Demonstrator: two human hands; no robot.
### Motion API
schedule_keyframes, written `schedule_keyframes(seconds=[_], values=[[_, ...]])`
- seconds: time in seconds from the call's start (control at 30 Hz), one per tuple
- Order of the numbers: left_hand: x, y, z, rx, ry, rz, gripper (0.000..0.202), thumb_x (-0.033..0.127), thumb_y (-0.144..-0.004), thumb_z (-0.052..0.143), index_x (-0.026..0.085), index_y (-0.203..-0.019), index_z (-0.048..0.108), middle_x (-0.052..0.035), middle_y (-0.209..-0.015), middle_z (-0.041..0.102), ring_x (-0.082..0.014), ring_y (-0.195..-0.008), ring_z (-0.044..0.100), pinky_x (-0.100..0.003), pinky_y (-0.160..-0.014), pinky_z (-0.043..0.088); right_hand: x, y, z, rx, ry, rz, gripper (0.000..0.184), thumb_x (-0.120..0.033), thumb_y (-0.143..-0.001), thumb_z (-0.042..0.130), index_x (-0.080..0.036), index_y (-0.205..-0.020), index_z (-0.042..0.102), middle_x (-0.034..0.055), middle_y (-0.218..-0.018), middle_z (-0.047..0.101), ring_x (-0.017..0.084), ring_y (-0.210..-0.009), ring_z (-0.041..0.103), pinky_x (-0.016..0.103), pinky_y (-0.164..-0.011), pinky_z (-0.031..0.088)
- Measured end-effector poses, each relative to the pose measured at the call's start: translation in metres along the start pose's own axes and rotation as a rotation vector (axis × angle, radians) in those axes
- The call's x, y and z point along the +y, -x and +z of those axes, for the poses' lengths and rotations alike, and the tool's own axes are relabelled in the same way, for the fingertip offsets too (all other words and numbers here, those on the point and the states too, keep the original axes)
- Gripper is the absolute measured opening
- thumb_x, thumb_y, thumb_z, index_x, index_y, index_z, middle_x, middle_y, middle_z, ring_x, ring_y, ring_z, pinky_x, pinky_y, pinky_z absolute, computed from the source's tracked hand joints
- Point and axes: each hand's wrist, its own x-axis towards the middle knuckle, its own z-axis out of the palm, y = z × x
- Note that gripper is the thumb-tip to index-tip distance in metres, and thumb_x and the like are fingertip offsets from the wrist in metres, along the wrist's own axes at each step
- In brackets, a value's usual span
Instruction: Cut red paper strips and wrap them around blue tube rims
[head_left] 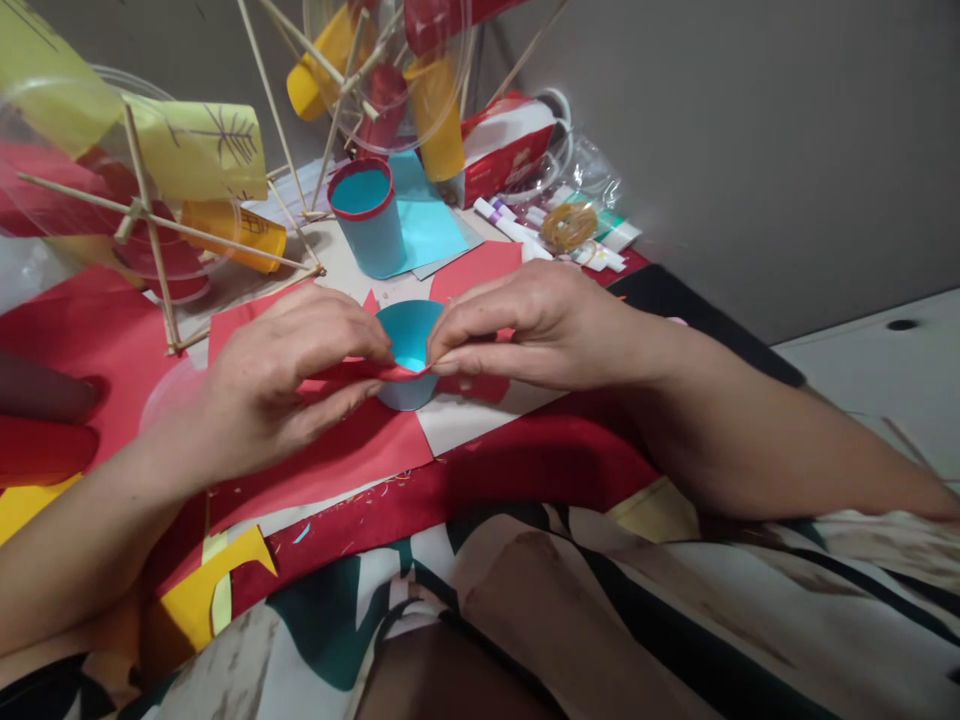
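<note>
A blue paper cup [409, 330] stands between my hands over the work surface. Across its near rim runs a narrow red paper strip [405, 374]. My left hand [292, 365] pinches the strip at the cup's left side, thumb below and fingers above. At the right side, my right hand [517, 325] presses the strip to the rim between thumb and forefinger. Just behind stands a second blue paper cup [373, 232], upright, with a red band around its rim.
Wheel-like stick frames with clear discs and coloured paper cups stand at left [154, 220] and back [349, 85]. White markers [517, 228], rubber bands [568, 227] and a red tissue pack [510, 150] lie at back right. Red paper [360, 450] and yellow scraps [210, 590] lie in front.
</note>
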Motion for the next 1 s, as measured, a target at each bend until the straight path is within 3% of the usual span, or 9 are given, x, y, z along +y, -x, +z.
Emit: schedule_keyframes(seconds=[0.13,0.23,0.37,0.53,0.7,0.77,0.87,0.93,1.0], values=[[-0.001,0.007,-0.002,-0.014,-0.205,0.02,0.018,0.023,-0.093,0.066,0.026,-0.11,0.062,-0.004,-0.103,0.073,-0.021,-0.097,0.067,-0.034,-0.086,0.055,0.0,0.0,0.0,0.017,0.034,-0.022,0.016,-0.022,-0.099,0.059,-0.015,-0.092,0.071,0.0012,-0.08,0.073,0.008,-0.071,0.065,0.018,-0.068,0.047],[0.0,0.013,-0.005,-0.039,-0.345,-0.024,0.028,0.034,-0.093,0.066,0.027,-0.12,0.06,-0.0057,-0.107,0.073,-0.0211,-0.089,0.068,-0.031,-0.073,0.052,0.001,0.0,0.001,0.024,0.051,-0.033,0.016,-0.022,-0.099,0.059,-0.015,-0.092,0.07,0.0008,-0.08,0.073,0.008,-0.071,0.063,0.019,-0.068,0.047],[0.001,0.013,-0.011,-0.029,-0.208,-0.106,0.033,0.037,-0.093,0.066,0.023,-0.122,0.059,-0.0046,-0.093,0.073,-0.0162,-0.076,0.069,-0.026,-0.06,0.048,0.0,0.0,0.001,0.027,0.059,-0.069,0.019,-0.021,-0.101,0.056,-0.015,-0.09,0.07,0.0011,-0.079,0.071,0.008,-0.069,0.061,0.02,-0.065,0.044],[0.002,0.007,-0.018,-0.078,0.041,-0.169,0.025,0.021,-0.092,0.066,0.024,-0.116,0.06,-0.0025,-0.096,0.071,-0.013,-0.078,0.068,-0.024,-0.068,0.054,-0.003,0.0,0.001,-0.015,0.061,-0.079,0.02,-0.02,-0.101,0.054,-0.015,-0.09,0.07,0.0029,-0.081,0.072,0.009,-0.071,0.062,0.02,-0.066,0.045],[-0.003,0.003,-0.021,-0.097,0.087,-0.121,0.015,0.018,-0.092,0.064,0.023,-0.106,0.062,-0.0043,-0.096,0.07,-0.0172,-0.088,0.068,-0.03,-0.079,0.057,-0.002,0.0,0.001,-0.02,0.049,-0.115,0.018,-0.019,-0.1,0.055,-0.013,-0.092,0.069,0.0058,-0.087,0.074,0.01,-0.076,0.065,0.02,-0.07,0.047],[-0.004,0.003,-0.02,-0.092,0.053,-0.099,0.013,0.02,-0.093,0.063,0.024,-0.105,0.063,-0.0051,-0.098,0.069,-0.0186,-0.092,0.068,-0.031,-0.081,0.057,-0.002,0.0,0.001,-0.021,0.057,-0.111,0.018,-0.019,-0.1,0.055,-0.014,-0.091,0.069,0.0053,-0.087,0.074,0.01,-0.075,0.065,0.02,-0.07,0.047],[-0.001,0.004,-0.015,-0.053,-0.102,-0.064,0.02,0.031,-0.091,0.067,0.023,-0.11,0.064,-0.0092,-0.119,0.066,-0.0208,-0.102,0.067,-0.033,-0.085,0.057,-0.003,-0.001,0.001,-0.005,0.08,-0.101,0.018,-0.018,-0.1,0.055,-0.014,-0.09,0.069,0.0032,-0.082,0.072,0.009,-0.07,0.062,0.02,-0.068,0.045],[0.004,0.006,-0.008,0.014,-0.257,0.022,0.021,0.034,-0.092,0.065,0.025,-0.111,0.064,-0.0088,-0.131,0.064,-0.0221,-0.108,0.067,-0.039,-0.095,0.056,-0.003,0.0,0.001,0.031,0.091,-0.092,0.017,-0.018,-0.1,0.056,-0.015,-0.088,0.069,0.0011,-0.077,0.07,0.008,-0.066,0.059,0.02,-0.066,0.044],[0.008,0.007,0.0,0.05,-0.339,0.099,0.014,0.028,-0.096,0.059,0.028,-0.109,0.064,-0.0049,-0.13,0.068,-0.022,-0.111,0.068,-0.045,-0.107,0.05,-0.003,0.0,0.001,0.063,0.059,-0.077,0.016,-0.02,-0.099,0.058,-0.015,-0.087,0.068,-0.0004,-0.074,0.068,0.008,-0.064,0.058,0.02,-0.064,0.044]])
